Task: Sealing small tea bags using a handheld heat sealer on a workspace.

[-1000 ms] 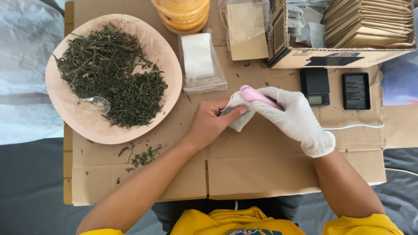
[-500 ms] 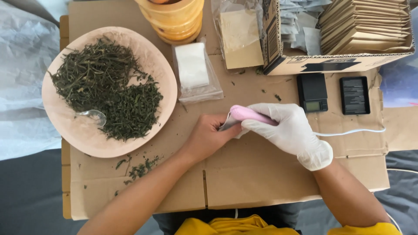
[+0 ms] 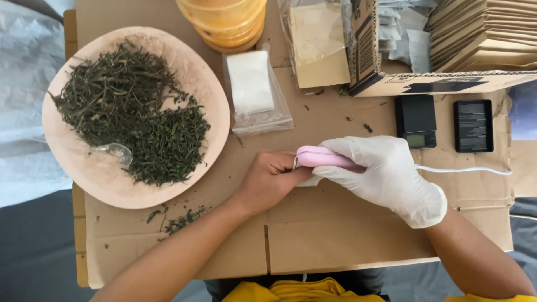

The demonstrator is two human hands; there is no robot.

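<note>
A small white pouch (image 3: 309, 180) is almost wholly hidden between the bare left hand (image 3: 267, 180) and the gloved right hand (image 3: 386, 170); only one corner shows. The pink handheld tool (image 3: 320, 157) disappears into the glove's grip. The top edge cuts off the stacked yellow tubs (image 3: 225, 19) and the cardboard box (image 3: 425, 81). The small scale's display (image 3: 417, 140) is too tiny to read.

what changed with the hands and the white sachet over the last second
The right hand has swung the pink sealer from angled to nearly level, lower over the sachet. The left hand has closed round the sachet, which earlier showed spread out; now only a corner peeks out. Both hands still hold what they held. The bowl of dried herbs, spoon and scales stay put.
</note>
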